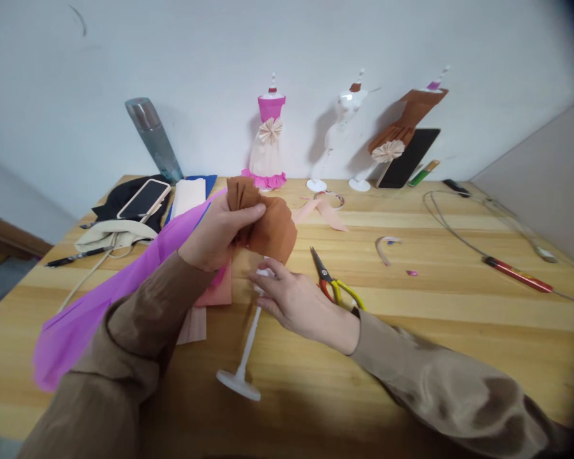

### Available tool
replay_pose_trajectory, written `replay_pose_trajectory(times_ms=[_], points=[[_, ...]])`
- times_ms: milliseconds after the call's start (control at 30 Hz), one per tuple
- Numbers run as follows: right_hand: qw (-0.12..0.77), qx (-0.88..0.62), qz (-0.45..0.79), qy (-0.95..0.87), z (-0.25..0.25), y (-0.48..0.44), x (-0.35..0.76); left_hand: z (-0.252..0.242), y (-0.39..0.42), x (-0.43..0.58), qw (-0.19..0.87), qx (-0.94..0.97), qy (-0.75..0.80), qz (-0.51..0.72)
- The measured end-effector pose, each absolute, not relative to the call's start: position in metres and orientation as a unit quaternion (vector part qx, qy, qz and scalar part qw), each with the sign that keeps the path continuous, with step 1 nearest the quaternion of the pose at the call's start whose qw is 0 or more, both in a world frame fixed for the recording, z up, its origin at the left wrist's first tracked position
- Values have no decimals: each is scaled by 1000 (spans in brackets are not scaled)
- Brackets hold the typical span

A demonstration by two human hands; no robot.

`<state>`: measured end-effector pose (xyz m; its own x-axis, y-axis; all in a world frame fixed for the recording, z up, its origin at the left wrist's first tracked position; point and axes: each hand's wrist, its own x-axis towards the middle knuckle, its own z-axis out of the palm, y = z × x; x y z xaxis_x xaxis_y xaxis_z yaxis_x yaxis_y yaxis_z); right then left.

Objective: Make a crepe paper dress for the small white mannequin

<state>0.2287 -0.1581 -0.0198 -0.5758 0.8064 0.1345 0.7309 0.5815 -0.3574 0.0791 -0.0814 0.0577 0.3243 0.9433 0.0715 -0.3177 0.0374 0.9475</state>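
My left hand point(215, 233) is closed round a piece of brown crepe paper point(272, 226), gathered in folds near the thumb. Below the paper is a small white mannequin stand point(249, 341), tilted, its round base low over the table. My right hand point(296, 296) has its thumb and fingers closed round the stand's upper end, just under the brown paper's edge. Any mannequin body inside the paper is hidden. Yellow-and-red handled scissors point(332, 277) lie just beyond my right hand, blades apart. Purple crepe paper point(119, 274) stretches under my left forearm.
Three small mannequins stand by the wall: one in a pink and cream dress point(269, 143), one bare white point(332, 137), one in brown point(404, 121). A bottle point(155, 140), a phone point(143, 199), peach paper strips point(323, 210) and a red-handled corded tool point(516, 274) also occupy the table.
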Motion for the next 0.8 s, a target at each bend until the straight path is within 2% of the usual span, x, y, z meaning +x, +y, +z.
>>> replay_pose_trajectory(times_ms=[200, 433, 533, 667, 800], points=[[111, -479, 116, -863, -17, -166, 241, 70, -86, 76, 611, 479, 295, 557], [123, -526, 130, -832, -23, -165, 260, 76, -86, 73, 582, 470, 305, 589], [177, -506, 164, -828, -28, -161, 260, 76, -86, 73, 586, 468, 304, 588], [305, -469, 191, -806, -38, -155, 260, 79, -88, 72, 590, 473, 300, 581], [349, -491, 207, -771, -49, -151, 263, 85, -91, 69, 586, 475, 304, 582]])
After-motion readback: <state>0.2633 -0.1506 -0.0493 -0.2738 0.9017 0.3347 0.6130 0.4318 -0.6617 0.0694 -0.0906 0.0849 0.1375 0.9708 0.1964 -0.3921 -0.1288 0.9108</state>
